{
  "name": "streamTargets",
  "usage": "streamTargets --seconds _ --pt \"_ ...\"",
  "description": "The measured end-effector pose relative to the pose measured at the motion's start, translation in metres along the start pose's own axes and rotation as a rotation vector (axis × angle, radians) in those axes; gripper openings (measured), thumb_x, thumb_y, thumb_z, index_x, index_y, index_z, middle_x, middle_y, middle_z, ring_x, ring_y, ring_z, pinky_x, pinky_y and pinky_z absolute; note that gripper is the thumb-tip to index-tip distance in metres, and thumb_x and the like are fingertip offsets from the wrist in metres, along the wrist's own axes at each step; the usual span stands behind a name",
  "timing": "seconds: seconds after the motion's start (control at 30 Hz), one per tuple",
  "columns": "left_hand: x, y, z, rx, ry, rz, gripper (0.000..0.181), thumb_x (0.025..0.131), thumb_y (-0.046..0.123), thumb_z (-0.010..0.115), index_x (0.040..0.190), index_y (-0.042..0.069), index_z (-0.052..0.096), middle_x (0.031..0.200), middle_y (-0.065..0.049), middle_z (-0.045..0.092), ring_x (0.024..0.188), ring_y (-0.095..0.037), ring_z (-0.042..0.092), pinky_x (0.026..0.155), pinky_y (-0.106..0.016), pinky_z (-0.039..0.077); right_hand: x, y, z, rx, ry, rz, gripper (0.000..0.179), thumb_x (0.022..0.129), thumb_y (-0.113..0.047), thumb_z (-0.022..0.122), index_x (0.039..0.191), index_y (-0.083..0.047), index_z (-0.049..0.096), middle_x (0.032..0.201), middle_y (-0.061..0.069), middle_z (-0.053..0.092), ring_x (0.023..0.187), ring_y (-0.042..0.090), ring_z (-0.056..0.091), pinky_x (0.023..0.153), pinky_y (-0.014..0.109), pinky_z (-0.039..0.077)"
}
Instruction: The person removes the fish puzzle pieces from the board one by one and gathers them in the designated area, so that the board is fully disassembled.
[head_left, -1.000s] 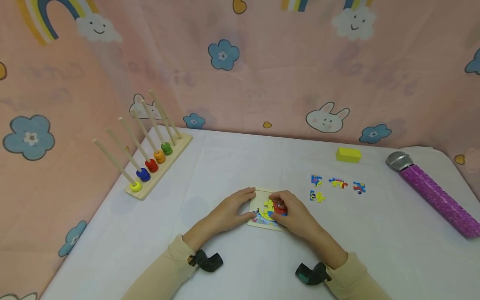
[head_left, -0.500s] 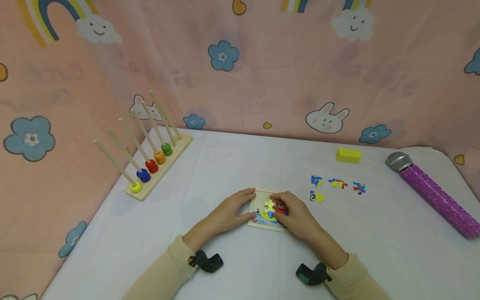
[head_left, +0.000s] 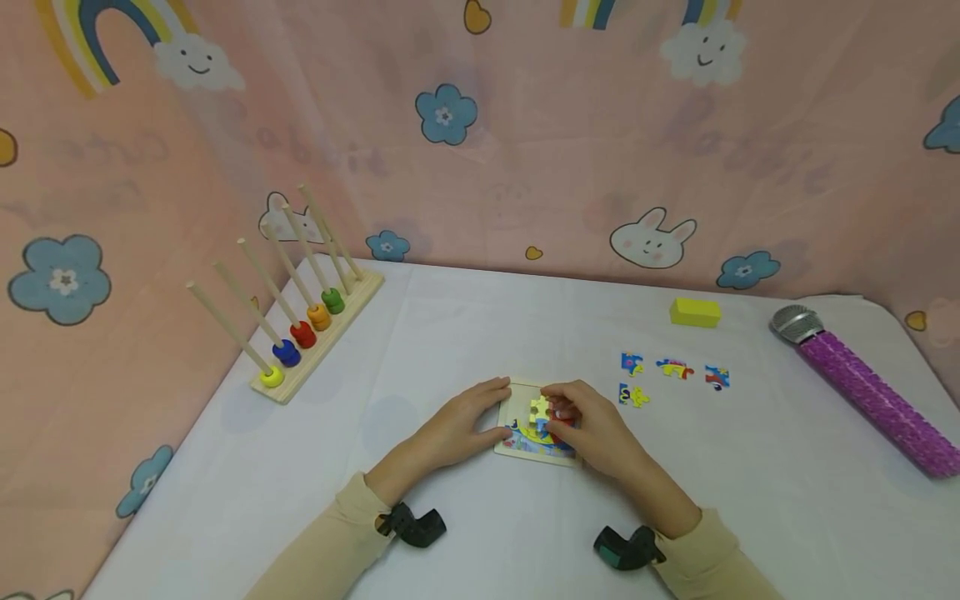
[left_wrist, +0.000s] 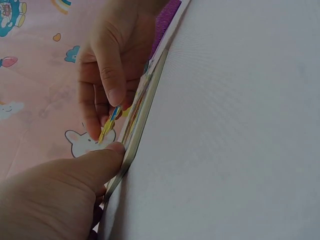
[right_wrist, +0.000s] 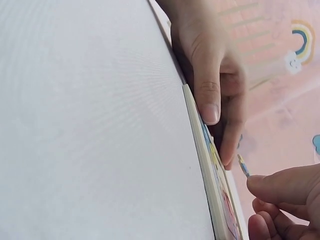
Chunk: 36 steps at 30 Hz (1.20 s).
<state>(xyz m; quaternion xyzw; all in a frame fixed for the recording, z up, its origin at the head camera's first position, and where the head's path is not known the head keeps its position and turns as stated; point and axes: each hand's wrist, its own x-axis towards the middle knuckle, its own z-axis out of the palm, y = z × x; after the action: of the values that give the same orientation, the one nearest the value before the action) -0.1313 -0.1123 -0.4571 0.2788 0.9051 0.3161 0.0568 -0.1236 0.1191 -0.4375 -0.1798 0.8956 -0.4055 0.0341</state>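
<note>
A small wooden puzzle board lies on the table in the head view, its lower part filled with a colourful picture. My left hand holds the board's left side, thumb at the near corner and fingers toward the far corner. Over the board, my right hand pinches a yellow and blue puzzle piece between thumb and fingers. In the left wrist view this piece is tilted, raised above the board surface. The right wrist view shows its edge beyond the right thumb; the fingers hide part of the board.
Several loose puzzle pieces lie right of the board. Behind them sits a yellow block. A purple glittery microphone lies at the far right. A wooden peg stand with coloured beads stands at the left, near the pink curtain.
My right hand has shifted slightly, and the pinched piece now stands more tilted, with more of the board's lower right picture showing. The left hand keeps its place.
</note>
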Motion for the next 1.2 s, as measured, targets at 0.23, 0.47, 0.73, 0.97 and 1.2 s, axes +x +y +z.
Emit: streamTargets --seconds 0.23,0.47,0.73,0.97,1.2 --pt "-0.001 0.001 -0.001 0.002 -0.009 -0.006 0.060 0.090 0.032 0.065 0.140 0.005 0.046 0.151 -0.004 0.038 0.140 -0.021 0.033 0.115 -0.037 0.031 0.002 0.002 -0.013 -0.015 0.008 0.022 0.039 0.085 -0.006 0.068 0.122 -0.007 0.059 0.106 0.004 0.059 0.094 0.015 0.056 0.084 0.034 0.054" --pt "-0.001 0.002 -0.001 0.005 -0.012 -0.012 0.060 0.089 0.031 0.066 0.139 0.005 0.046 0.151 -0.003 0.038 0.141 -0.020 0.032 0.115 -0.037 0.031 -0.002 0.014 -0.033 -0.037 0.012 0.052 0.039 0.087 -0.004 0.065 0.125 -0.005 0.056 0.114 0.007 0.058 0.102 0.020 0.054 0.089 0.040 0.053" --pt "0.000 0.002 0.000 0.009 -0.012 -0.017 0.061 0.089 0.033 0.066 0.140 0.005 0.046 0.151 -0.002 0.038 0.141 -0.019 0.032 0.115 -0.035 0.031 -0.014 0.033 -0.064 -0.118 0.013 0.101 0.041 0.089 -0.007 0.062 0.128 -0.006 0.054 0.118 0.009 0.056 0.108 0.025 0.054 0.092 0.046 0.051" --pt "0.000 0.001 -0.001 0.007 -0.014 -0.016 0.061 0.089 0.032 0.066 0.140 0.005 0.046 0.151 -0.003 0.038 0.141 -0.019 0.032 0.115 -0.036 0.031 -0.026 0.051 -0.090 -0.134 0.007 0.174 0.046 0.088 -0.007 0.063 0.132 -0.004 0.050 0.125 0.015 0.053 0.113 0.031 0.052 0.095 0.049 0.048" --pt "-0.001 0.003 -0.002 0.008 -0.017 -0.018 0.060 0.089 0.031 0.066 0.140 0.005 0.046 0.151 -0.004 0.038 0.141 -0.020 0.032 0.115 -0.037 0.031 -0.036 0.072 -0.109 -0.164 0.002 0.205 0.047 0.091 -0.013 0.062 0.134 -0.003 0.048 0.124 0.017 0.052 0.112 0.031 0.051 0.094 0.041 0.048"
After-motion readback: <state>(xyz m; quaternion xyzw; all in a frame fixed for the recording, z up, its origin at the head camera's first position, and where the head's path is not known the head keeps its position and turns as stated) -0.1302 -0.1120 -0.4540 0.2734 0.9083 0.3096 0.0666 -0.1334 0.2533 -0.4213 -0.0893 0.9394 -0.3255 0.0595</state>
